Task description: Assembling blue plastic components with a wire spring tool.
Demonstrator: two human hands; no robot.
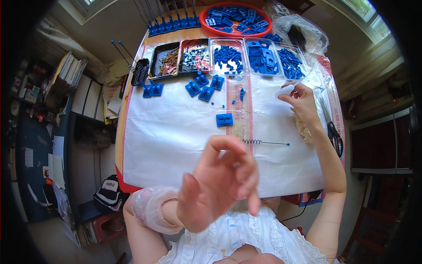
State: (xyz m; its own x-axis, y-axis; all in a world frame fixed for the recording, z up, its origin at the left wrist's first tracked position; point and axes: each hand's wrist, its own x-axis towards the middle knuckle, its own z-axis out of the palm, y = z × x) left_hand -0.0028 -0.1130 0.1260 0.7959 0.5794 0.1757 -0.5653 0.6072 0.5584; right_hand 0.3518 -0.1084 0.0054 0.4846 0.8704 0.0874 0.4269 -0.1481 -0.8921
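Note:
My left hand [222, 180] is raised over the near edge of the table, slightly blurred. Its fingers are loosely bent and apart, with nothing seen in them. My right hand [302, 100] is at the right side of the table, pinching a small translucent white object [285, 91] whose kind I cannot make out. Between the hands lies a thin metal spring wire [252, 141] with a blue tip. Beyond it sits a blue plastic base [224, 120] with a raised middle. Several similar blue bases [205, 93] stand farther back, near tiny blue bits [223, 106] and a small blue cone-shaped piece [242, 94].
Along the back are trays of brown pins [169, 61], metal bits [195, 55] and blue parts [263, 57]. Behind them stand a red basin [203, 22] and a row of upright springs [173, 27]. Black-handled scissors [335, 138] lie at the right edge beside a beige cloth [303, 131].

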